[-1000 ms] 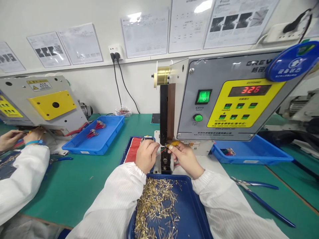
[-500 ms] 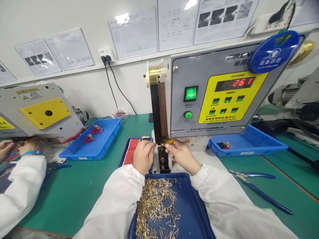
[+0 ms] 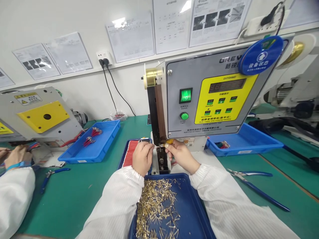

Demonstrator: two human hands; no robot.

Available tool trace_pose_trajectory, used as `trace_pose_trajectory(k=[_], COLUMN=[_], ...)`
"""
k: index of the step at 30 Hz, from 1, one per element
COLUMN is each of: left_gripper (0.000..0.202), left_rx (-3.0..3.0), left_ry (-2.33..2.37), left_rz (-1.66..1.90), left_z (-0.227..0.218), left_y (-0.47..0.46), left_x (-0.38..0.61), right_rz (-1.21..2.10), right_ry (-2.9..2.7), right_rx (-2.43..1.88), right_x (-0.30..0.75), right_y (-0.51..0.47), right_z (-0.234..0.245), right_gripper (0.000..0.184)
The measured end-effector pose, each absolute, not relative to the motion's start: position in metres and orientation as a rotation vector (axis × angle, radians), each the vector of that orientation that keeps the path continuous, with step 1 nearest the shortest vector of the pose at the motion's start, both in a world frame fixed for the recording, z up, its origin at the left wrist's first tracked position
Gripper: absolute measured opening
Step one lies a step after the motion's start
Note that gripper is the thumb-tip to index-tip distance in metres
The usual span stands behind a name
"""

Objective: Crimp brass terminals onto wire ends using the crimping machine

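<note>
My left hand [image 3: 141,157] and my right hand [image 3: 179,155] are both pinched closed at the black die block [image 3: 161,158] of a grey crimping machine [image 3: 199,99]. Between them runs a thin wire [image 3: 158,146] held across the die. The right fingers also grip a small yellow piece [image 3: 169,141]. Just below my wrists sits a dark blue tray [image 3: 191,209] heaped with several loose brass terminals [image 3: 156,205]. A tray of red wires [image 3: 130,156] lies left of my left hand.
A co-worker's hands [image 3: 15,156] work at a second machine [image 3: 37,114] on the left. Blue trays [image 3: 97,146] [image 3: 245,142] flank my machine. Blue-handled pliers [image 3: 256,189] lie right, another pair [image 3: 51,174] left, on the green mat.
The view has shifted slightly, and my hands stay at the die. The machine's red counter read 326, then 261, and now shows blurred digits. The co-worker's hands moved left.
</note>
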State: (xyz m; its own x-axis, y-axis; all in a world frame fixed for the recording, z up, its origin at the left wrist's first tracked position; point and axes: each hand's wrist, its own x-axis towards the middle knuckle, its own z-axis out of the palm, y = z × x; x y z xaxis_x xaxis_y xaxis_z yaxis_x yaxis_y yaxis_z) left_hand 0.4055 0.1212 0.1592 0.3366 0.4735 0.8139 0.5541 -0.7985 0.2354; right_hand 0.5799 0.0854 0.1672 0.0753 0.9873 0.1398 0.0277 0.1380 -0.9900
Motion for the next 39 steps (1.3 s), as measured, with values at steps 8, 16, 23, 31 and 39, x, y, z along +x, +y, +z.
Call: trace_pose_trajectory(k=[8,16,23,31,39], left_gripper=[0.015,0.015,0.016,0.017,0.013], left_rx=[-2.52,-2.533,-2.539,-2.549,-2.602], left_ry=[-0.954,-0.948,-0.941,-0.951,-1.05], left_rz=[-1.429,-1.429,-1.42,-1.413,-1.521], left_z=[0.157,0.155,0.155,0.156,0.155], left_y=[0.122,0.123,0.122,0.121,0.123], left_x=[0.404,0.403,0.403,0.402,0.404], right_rz=[1.017,1.003,1.009,1.006,0.872], right_ry=[-1.248,-1.257,-1.238,-1.234,-1.521], right_rx=[-1.152,-1.151,-1.142,-1.147,-1.316], right_x=[0.576,0.577,0.576,0.574,0.609], right_y=[0.082,0.082,0.082,0.082,0.075], right_z=[0.167,0.166,0.167,0.167,0.178], right_gripper=[0.024,0.025,0.026,0.025,0.019])
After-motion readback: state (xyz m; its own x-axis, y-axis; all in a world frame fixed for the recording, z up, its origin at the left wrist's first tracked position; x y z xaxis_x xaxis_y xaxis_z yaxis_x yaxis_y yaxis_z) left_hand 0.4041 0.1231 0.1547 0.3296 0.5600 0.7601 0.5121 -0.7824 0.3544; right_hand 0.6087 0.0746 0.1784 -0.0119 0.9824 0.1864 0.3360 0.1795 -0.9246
